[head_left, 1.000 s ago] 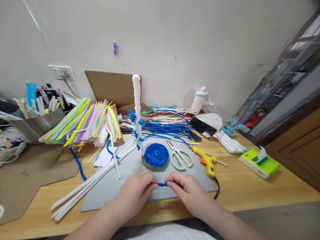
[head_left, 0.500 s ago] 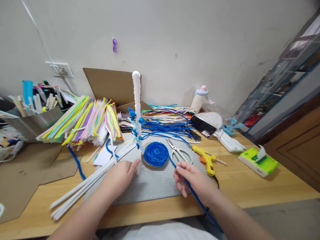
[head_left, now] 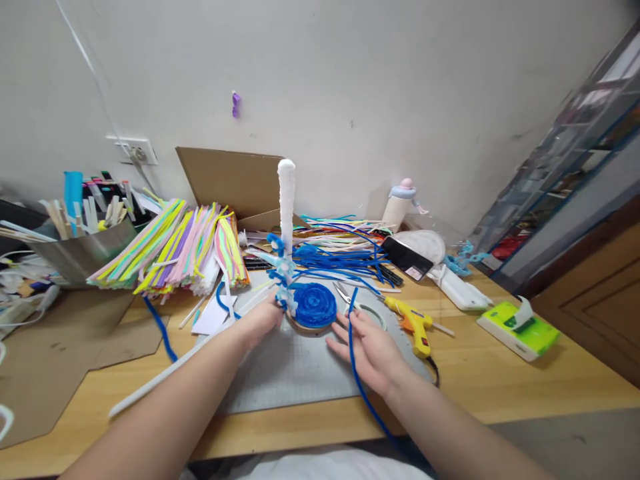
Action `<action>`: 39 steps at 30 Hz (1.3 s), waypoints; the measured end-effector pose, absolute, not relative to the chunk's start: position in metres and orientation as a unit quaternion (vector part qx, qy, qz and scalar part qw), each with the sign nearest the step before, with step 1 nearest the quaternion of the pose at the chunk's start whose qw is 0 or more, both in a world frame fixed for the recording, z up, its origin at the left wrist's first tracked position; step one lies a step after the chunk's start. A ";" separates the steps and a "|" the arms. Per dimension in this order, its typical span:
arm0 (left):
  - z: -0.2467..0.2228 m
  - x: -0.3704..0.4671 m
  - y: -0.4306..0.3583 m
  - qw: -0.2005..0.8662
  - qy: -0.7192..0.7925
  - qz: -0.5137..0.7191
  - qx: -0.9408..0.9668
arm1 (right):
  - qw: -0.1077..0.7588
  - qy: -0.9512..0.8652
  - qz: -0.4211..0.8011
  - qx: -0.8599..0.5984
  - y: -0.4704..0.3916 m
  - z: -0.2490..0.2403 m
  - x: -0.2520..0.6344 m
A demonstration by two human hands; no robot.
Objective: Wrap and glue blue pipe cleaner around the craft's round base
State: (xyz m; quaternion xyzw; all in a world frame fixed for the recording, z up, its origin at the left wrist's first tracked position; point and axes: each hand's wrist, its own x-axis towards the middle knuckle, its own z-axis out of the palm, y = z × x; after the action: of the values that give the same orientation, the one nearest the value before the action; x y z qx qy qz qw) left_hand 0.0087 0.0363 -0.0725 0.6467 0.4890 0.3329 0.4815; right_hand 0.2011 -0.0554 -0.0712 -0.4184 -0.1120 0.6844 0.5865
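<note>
A round base [head_left: 316,305] topped with coiled blue pipe cleaner lies on the grey mat [head_left: 295,380]. At its left edge rises a white fuzzy post [head_left: 287,207] with blue and pale blue pieces [head_left: 283,270] on its lower part. My left hand [head_left: 263,320] is curled against the base's left edge by the foot of the post, its fingertips partly hidden. My right hand [head_left: 370,347] holds a blue pipe cleaner [head_left: 354,353] near its upper end, while its other fingers stretch toward the base's right edge. Scissors [head_left: 370,313] lie partly behind this hand.
A yellow glue gun [head_left: 413,321] and green tissue pack [head_left: 519,328] lie to the right. Blue pipe cleaners [head_left: 345,257], a phone [head_left: 407,258] and a bottle [head_left: 399,205] are behind. Multicoloured bundles [head_left: 175,250], a metal container [head_left: 85,257] and cardboard [head_left: 55,360] occupy the left.
My left hand has moved up to the base and post. My right hand has turned with fingers spread toward the base, and the blue pipe cleaner's end now points upward. The view has shifted slightly.
</note>
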 end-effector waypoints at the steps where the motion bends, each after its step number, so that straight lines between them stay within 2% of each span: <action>1: -0.073 0.007 0.028 0.511 0.480 0.336 0.628 | 0.590 -0.122 0.680 -0.419 -0.050 -0.071 0.202; 3: -0.077 0.003 0.008 0.558 0.477 0.355 0.579 | 0.595 -0.140 0.671 -0.419 -0.039 -0.072 0.205; 6: -0.089 0.000 -0.014 0.570 0.500 0.384 0.527 | 0.593 -0.146 0.667 -0.427 -0.026 -0.075 0.210; 11: -0.095 0.002 -0.001 0.542 0.577 0.409 0.454 | 0.603 -0.119 0.655 -0.440 -0.035 -0.075 0.209; 17: -0.086 0.014 0.035 0.602 0.512 0.419 0.448 | 0.582 -0.100 0.691 -0.417 -0.071 -0.073 0.191; 24: -0.093 0.015 -0.008 0.623 0.482 0.447 0.424 | 0.623 -0.115 0.675 -0.377 -0.062 -0.078 0.203; 31: -0.126 0.029 -0.027 0.559 0.587 0.439 0.388 | 0.655 -0.100 0.655 -0.364 -0.048 -0.074 0.209; 35: -0.124 0.034 -0.034 0.527 0.630 0.414 0.391 | 0.675 -0.066 0.631 -0.377 -0.039 -0.080 0.212; 39: -0.097 0.035 -0.035 0.351 0.597 0.444 0.569 | 0.679 -0.042 0.622 -0.387 -0.039 -0.085 0.215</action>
State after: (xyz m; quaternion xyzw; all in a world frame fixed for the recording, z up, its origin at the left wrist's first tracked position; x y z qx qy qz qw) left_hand 0.0352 -0.0355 -0.0974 0.5687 0.5966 0.4441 0.3514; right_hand 0.2151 -0.0387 -0.0852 -0.3870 -0.0417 0.6220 0.6794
